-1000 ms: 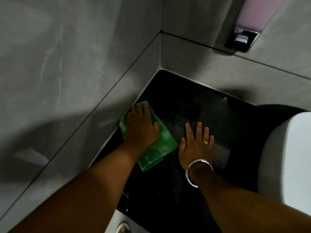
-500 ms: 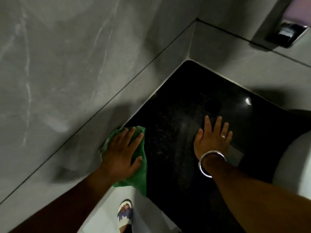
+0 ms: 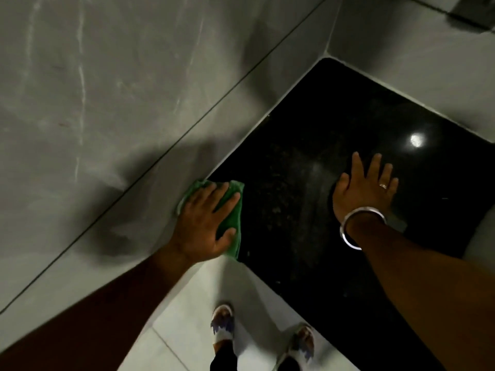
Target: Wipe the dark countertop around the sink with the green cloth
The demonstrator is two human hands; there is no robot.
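Note:
The dark countertop (image 3: 316,145) fills the corner between two grey tiled walls and shows a faint wet streak and a light reflection. My left hand (image 3: 206,223) presses flat on the green cloth (image 3: 233,223) at the counter's front left corner, against the left wall; most of the cloth is hidden under the palm. My right hand (image 3: 364,188) lies flat with fingers spread on the counter to the right, holding nothing, with a ring and a metal bangle on it. Only a pale sliver of the white sink (image 3: 479,236) shows at the right edge.
Grey tiled walls (image 3: 112,108) close the counter on the left and at the back. Below the counter's front edge lies a white tiled floor (image 3: 195,311) with my two feet in sandals (image 3: 223,325).
My left hand has dragged the green cloth along the left wall from the back toward the counter's front corner. My right hand stayed flat on the counter. The view tilted down, showing floor and feet.

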